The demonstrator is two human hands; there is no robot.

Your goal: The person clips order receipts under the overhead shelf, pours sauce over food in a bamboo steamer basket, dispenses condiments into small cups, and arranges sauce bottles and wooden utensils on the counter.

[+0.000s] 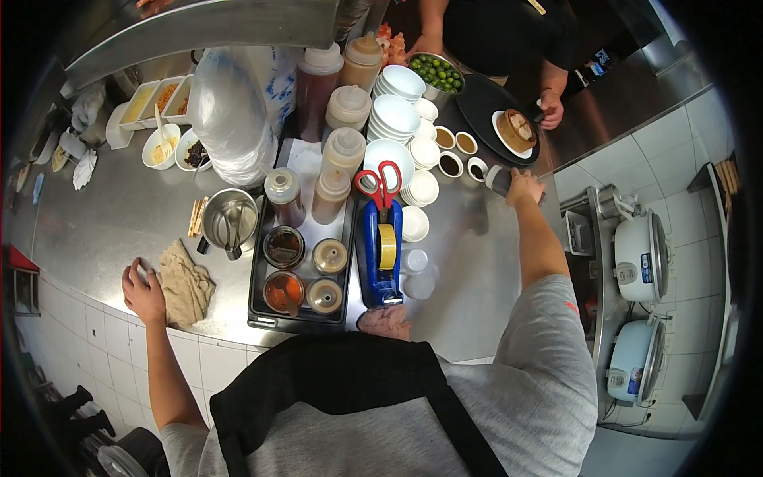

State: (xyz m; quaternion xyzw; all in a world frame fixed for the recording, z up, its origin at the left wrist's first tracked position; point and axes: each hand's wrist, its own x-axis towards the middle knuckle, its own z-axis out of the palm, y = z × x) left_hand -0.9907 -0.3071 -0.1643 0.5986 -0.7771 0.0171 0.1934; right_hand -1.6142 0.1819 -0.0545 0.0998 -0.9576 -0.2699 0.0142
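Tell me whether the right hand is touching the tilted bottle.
Touching. The head view shows the right hand wrapped around the bottle, which sticks out on both sides of the grip.

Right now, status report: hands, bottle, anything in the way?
Right hand gripping bottle, tilted toward small sauce dish. Left hand beside tan cloth, holding nothing visible. Nothing seen between bottle and dish.

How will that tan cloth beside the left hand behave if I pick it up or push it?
The cloth is probably floppy, as its wrinkled, uneven edges suggest. Pushed, it would likely bunch rather than roll, since it lies loosely crumpled. It might slip off the counter, because it lies at the near edge.
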